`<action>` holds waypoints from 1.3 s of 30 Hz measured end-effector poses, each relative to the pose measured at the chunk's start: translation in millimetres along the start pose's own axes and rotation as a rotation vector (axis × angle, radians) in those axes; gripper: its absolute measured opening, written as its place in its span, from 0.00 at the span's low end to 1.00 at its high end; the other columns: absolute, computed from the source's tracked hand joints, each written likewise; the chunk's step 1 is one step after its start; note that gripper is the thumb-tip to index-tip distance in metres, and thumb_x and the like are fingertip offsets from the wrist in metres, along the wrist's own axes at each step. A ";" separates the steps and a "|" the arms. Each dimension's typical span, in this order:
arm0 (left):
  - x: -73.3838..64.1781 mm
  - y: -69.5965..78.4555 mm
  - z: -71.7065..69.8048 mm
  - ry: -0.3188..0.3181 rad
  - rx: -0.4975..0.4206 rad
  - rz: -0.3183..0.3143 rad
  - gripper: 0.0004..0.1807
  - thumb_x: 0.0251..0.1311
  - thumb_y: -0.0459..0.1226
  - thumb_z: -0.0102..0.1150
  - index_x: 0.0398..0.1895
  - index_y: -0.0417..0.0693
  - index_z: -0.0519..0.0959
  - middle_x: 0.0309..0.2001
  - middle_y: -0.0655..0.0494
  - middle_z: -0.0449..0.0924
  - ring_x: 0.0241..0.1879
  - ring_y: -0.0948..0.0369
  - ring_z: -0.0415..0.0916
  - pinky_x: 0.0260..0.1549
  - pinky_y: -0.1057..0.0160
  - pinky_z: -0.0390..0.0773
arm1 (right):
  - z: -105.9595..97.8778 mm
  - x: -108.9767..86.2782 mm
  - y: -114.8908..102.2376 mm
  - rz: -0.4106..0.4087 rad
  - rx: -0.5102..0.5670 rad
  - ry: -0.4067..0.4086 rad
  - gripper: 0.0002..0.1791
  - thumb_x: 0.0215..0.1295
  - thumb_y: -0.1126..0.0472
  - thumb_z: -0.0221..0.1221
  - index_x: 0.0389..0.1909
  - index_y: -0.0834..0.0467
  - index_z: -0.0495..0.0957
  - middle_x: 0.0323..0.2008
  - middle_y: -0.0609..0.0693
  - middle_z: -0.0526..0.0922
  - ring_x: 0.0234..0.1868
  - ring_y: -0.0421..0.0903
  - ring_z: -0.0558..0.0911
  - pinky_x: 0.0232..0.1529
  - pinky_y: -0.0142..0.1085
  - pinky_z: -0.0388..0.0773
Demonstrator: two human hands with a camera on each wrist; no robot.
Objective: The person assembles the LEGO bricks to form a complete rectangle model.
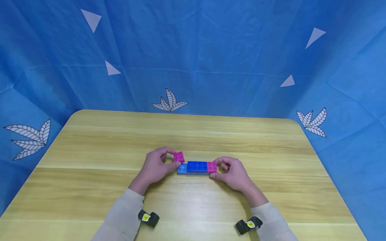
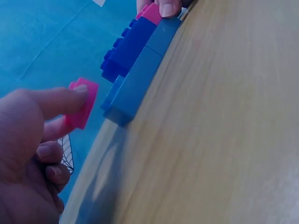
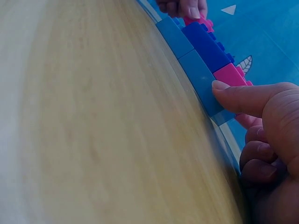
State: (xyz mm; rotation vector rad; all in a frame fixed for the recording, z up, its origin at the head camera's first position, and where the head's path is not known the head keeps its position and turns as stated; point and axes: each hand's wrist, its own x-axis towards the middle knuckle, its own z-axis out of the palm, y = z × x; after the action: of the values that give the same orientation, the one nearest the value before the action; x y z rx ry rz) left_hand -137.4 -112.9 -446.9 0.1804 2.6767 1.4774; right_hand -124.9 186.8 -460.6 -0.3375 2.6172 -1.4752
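Note:
Two lighter blue bricks (image 2: 135, 88) lie end to end on the table as a bottom row. On top of them sit a dark blue brick (image 1: 197, 166) and, at the right end, a pink brick (image 1: 212, 167). The row's left end shows bare studs. My left hand (image 1: 157, 165) pinches a second pink brick (image 2: 85, 105) between thumb and forefinger, just above and beside that left end. With thumb and forefinger, my right hand (image 1: 233, 173) grips the right end of the row, the thumb (image 3: 229, 93) on the lower blue brick's near side.
The wooden table (image 1: 193, 207) reaches around the bricks on all sides. A blue cloth (image 1: 193, 50) with white triangles and leaf prints hangs behind it. Each wrist wears a black strap device, one on the left sleeve (image 1: 123, 211), one on the right sleeve (image 1: 271, 221).

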 end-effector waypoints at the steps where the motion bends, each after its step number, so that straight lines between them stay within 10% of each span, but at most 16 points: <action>1: -1.0 1.4 -0.5 -0.005 -0.003 0.005 0.17 0.53 0.43 0.76 0.46 0.56 0.83 0.61 0.48 0.76 0.60 0.40 0.73 0.56 0.46 0.72 | 0.0 0.0 0.0 0.000 0.001 0.000 0.17 0.50 0.59 0.78 0.40 0.53 0.84 0.20 0.45 0.61 0.24 0.43 0.63 0.33 0.37 0.62; 28: -6.9 5.7 -0.3 -0.094 0.043 0.120 0.16 0.48 0.40 0.79 0.40 0.56 0.85 0.42 0.62 0.81 0.46 0.56 0.75 0.51 0.51 0.73 | -0.2 -0.1 -1.4 0.017 0.007 0.002 0.17 0.50 0.60 0.78 0.40 0.53 0.84 0.21 0.45 0.61 0.25 0.42 0.64 0.32 0.36 0.62; 39: -5.1 8.7 -1.0 -0.085 0.237 0.239 0.17 0.47 0.44 0.80 0.40 0.57 0.85 0.38 0.67 0.80 0.38 0.59 0.74 0.48 0.52 0.58 | -0.3 0.1 -1.4 0.022 0.015 0.003 0.17 0.50 0.60 0.78 0.40 0.53 0.84 0.20 0.45 0.61 0.25 0.43 0.64 0.33 0.37 0.63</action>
State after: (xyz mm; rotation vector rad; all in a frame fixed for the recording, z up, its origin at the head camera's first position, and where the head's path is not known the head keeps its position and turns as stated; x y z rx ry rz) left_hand -131.9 -109.9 -438.9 0.5834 2.8330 1.1661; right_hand -124.9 186.3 -459.2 -0.3040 2.6022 -1.4883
